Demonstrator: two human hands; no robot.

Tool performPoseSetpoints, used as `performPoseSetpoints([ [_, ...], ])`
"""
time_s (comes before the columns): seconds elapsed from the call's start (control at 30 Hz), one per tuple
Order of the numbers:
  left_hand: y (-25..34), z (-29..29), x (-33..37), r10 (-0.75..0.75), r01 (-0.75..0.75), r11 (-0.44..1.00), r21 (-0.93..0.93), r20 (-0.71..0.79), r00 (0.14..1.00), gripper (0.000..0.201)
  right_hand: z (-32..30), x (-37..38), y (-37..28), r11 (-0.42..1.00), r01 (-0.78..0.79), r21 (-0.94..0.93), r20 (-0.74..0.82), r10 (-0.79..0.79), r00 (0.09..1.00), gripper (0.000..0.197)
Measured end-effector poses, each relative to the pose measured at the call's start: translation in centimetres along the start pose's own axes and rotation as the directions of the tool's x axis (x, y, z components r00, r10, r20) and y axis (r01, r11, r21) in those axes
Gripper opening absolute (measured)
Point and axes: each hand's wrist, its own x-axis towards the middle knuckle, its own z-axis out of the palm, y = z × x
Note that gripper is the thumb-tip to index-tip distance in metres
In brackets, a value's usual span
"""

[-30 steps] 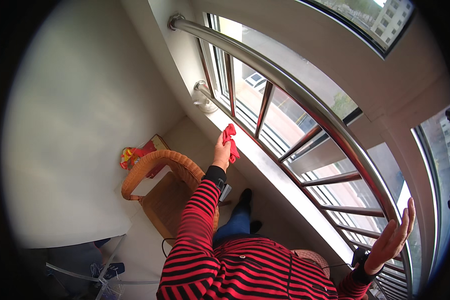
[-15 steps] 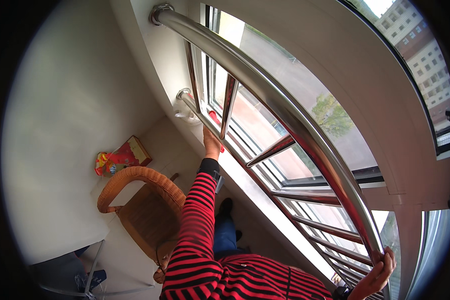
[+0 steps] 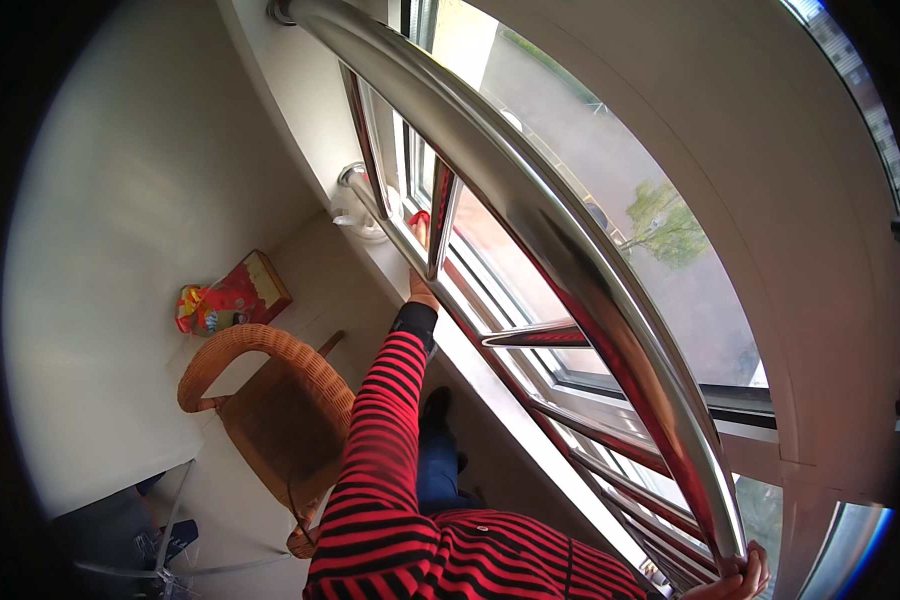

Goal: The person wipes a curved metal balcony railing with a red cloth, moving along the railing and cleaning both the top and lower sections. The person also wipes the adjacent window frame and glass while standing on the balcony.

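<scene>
My left hand (image 3: 421,287) reaches in between the rails of a shiny metal guard railing (image 3: 530,190), low down by the window sill. A piece of red cloth (image 3: 420,217) shows at its fingertips; the lower rail and an upright bar hide part of the fingers. At the lower right, my right hand (image 3: 745,582) is wrapped round the thick top rail, partly cut off by the picture's edge. A clear crumpled plastic bag (image 3: 365,222) lies on the sill beside the left hand, near the rail's wall mount.
Behind my left arm stands a wicker armchair (image 3: 280,420). Against the wall sits a red and yellow box (image 3: 255,285) with a colourful packet. A metal-framed rack with dark cloth (image 3: 110,530) stands at the lower left. Beyond the railing are window panes (image 3: 620,180) with a tree outside.
My left hand has shifted farther in past the lower rail, along with the red cloth. The view has tilted nearer to the railing; my right hand stays on the top rail.
</scene>
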Motion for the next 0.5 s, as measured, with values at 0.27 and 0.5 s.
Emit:
performPoseSetpoints([
  [0.27, -10.2, 7.8, -13.2, 0.144, -0.361, 0.048, 0.931, 0.351, 0.925, 0.066, 0.9, -0.9, 1.5, 0.997, 0.074, 0.039, -0.079, -0.070, 0.994, 0.049],
  [0.5, -14.9, 11.6, -21.9, 0.009, -0.513, -0.549, 0.660, 0.619, 0.786, 0.056, 1.0, -1.5, 2.6, 0.987, 0.148, 0.060, 0.005, -0.148, 0.989, 0.045],
])
